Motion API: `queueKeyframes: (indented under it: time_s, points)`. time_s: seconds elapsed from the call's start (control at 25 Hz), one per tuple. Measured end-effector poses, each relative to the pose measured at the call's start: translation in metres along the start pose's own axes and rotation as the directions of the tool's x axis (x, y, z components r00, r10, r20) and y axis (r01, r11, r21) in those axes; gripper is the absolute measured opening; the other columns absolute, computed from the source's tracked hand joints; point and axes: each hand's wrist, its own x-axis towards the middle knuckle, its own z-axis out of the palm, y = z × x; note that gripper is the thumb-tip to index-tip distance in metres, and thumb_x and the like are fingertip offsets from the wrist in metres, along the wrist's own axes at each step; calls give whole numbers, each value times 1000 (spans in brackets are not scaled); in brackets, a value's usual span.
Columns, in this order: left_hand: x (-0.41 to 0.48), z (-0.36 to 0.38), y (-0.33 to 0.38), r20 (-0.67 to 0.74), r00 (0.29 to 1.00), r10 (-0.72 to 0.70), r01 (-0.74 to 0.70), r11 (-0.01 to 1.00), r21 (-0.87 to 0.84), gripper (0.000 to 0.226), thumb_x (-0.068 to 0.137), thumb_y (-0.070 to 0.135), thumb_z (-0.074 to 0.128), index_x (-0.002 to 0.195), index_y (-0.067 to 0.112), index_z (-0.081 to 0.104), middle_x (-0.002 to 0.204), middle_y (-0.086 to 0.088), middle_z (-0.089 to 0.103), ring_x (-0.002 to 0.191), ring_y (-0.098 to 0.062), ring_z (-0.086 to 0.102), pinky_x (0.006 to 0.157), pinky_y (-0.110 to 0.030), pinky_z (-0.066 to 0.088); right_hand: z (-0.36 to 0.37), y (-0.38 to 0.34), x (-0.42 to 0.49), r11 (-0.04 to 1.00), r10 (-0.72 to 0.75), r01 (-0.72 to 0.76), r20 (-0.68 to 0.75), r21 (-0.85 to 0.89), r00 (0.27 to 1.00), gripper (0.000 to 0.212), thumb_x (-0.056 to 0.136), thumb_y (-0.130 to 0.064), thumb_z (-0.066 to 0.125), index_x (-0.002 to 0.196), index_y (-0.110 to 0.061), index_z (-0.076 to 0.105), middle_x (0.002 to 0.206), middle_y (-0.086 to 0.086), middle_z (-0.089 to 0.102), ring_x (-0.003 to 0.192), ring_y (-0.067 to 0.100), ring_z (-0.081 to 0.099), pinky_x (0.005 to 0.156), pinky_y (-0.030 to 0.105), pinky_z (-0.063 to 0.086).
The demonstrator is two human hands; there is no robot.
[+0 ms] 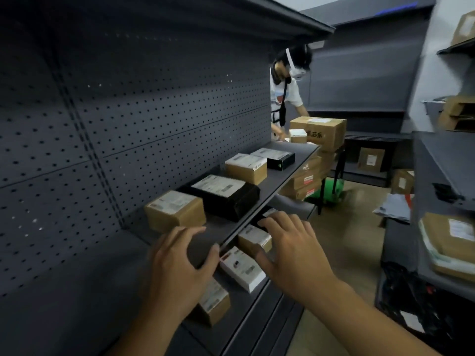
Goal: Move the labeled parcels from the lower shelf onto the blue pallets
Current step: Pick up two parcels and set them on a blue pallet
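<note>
Labeled parcels sit on lower shelf [257,317]: white parcel [241,269] with printed stickers, small brown parcel [254,238] with a white label just behind it, brown parcel [213,304] nearest the camera, black parcel [267,214] farthest back. Right hand [290,242] is spread wide above the small brown one, fingertips over the black one, gripping nothing. Left hand [180,263] is spread by the upper shelf [290,163] edge, empty. Contact unclear. Person [285,93] beside stack of boxes [318,129] in back.

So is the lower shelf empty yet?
Not empty. A white box lies on the lower shelf, a brown box behind it and a second brown box nearer, partly behind the left hand.
</note>
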Motion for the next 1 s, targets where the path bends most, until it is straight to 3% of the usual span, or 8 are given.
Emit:
queueKeyframes:
  time_s: [0.12, 0.24, 0.44, 0.6, 0.76, 1.0]
  points:
    - [34, 15, 21, -59, 996, -71, 76, 994, 81, 37, 85, 66, 58, 116, 46, 60, 124, 24, 56, 120, -13, 53, 92, -39, 50, 8, 49, 45, 997, -58, 58, 3, 43, 998, 43, 92, -48, 51, 128, -25, 57, 120, -4, 54, 113, 22, 51, 92, 35, 41]
    - [63, 29, 28, -176, 981, -84, 109, 985, 136, 30, 86, 59, 62, 111, 41, 65, 112, 22, 61, 107, -10, 57, 90, -40, 49, 25, 79, 89, 985, -110, 110, -5, 131, 994, 42, 93, -46, 54, 129, -24, 57, 120, -4, 55, 113, 22, 52, 91, 36, 42]
    - [107, 53, 5, -284, 943, -173, 235, 951, 200, 41, 87, 59, 58, 120, 37, 66, 122, 17, 61, 120, -15, 52, 103, -41, 41, 67, 100, 163, 966, -200, 202, -28, 161, 979, 40, 91, -39, 62, 126, -21, 60, 121, 0, 57, 109, 26, 53, 90, 40, 44]
    - [123, 72, -7, -397, 883, -251, 368, 895, 253, 42, 85, 57, 67, 118, 32, 69, 122, 10, 55, 120, -20, 48, 101, -42, 38, 94, 117, 211, 963, -188, 199, -75, 181, 979, 42, 87, -38, 68, 123, -16, 62, 121, 6, 58, 110, 30, 53, 90, 46, 45]
    - [117, 90, -11, -505, 803, -315, 495, 825, 273, 68, 77, 62, 73, 131, 22, 60, 131, -2, 45, 122, -27, 45, 103, -48, 42, 120, 134, 246, 979, -69, 77, -48, 189, 996, 66, 81, -49, 72, 135, -16, 53, 135, 12, 50, 123, 33, 45, 99, 49, 41]
    - [119, 110, -3, -516, 664, -541, 682, 722, 120, 113, 66, 80, 70, 150, 16, 32, 142, -6, 35, 131, -27, 41, 106, -50, 46, 160, 162, 284, 965, -40, 37, 9, 261, 999, 94, 70, -57, 80, 142, -13, 39, 144, 22, 37, 131, 45, 36, 104, 59, 37]
